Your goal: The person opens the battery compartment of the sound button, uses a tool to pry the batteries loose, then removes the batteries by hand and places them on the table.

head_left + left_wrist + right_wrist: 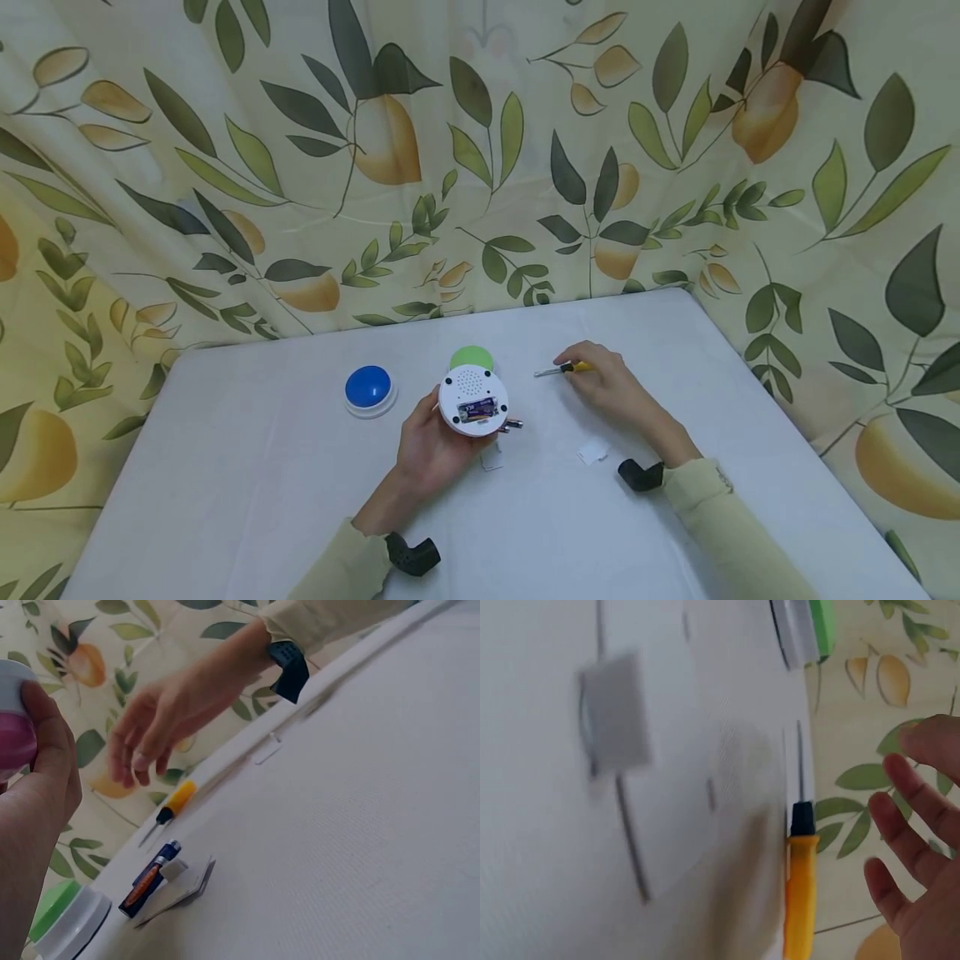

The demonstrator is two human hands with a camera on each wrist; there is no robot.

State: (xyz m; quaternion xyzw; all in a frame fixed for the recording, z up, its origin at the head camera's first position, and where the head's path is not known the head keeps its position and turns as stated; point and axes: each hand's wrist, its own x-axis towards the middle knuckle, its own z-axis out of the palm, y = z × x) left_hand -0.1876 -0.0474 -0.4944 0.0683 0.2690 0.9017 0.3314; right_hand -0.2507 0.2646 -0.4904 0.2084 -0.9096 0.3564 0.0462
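Observation:
My left hand [431,458] holds a round white push-button device [450,400], its underside facing me in the head view. The battery compartment is uncovered, with a dark battery [477,409] inside. In the left wrist view the device's pink dome [15,742] shows beside the fingers. My right hand [611,392] hovers over a screwdriver [801,892] with a yellow handle and dark collar. The wrist views show the screwdriver lying on the table, apart from the loosely bent fingers [911,840], which grip nothing.
A green-topped button [472,357] stands behind the held device, and a blue-topped button [369,386] is to the left. Loose batteries [150,879] lie by a folded white paper [187,889]. Small white pieces [594,451] lie nearer the right forearm. A patterned curtain [510,167] hangs behind the table.

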